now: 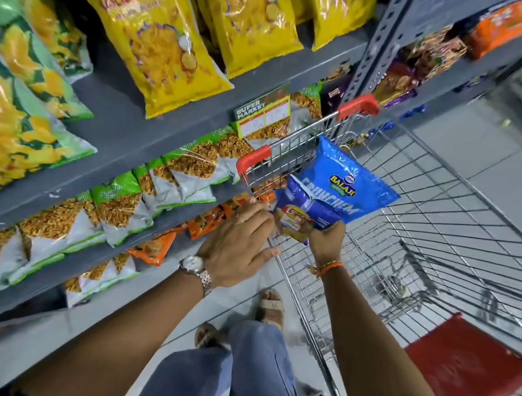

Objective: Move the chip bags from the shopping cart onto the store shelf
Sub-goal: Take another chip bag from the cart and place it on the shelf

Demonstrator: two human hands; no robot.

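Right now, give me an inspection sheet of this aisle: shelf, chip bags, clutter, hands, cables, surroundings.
Surface: grey store shelf at left, tiers stocked; yellow bags on top, green-and-white bags below.
Job's things: light blue chip bag and darker blue chip bag held together above the shopping cart; no other bags seen in its basket.
Clutter: red flat panel at the cart's near end.
Hands: right hand grips both bags by their lower edges; left hand open, fingers at the cart rim beside the bags.
Cables: nothing seen.
Surroundings: pale tiled floor, second shelf unit ahead.
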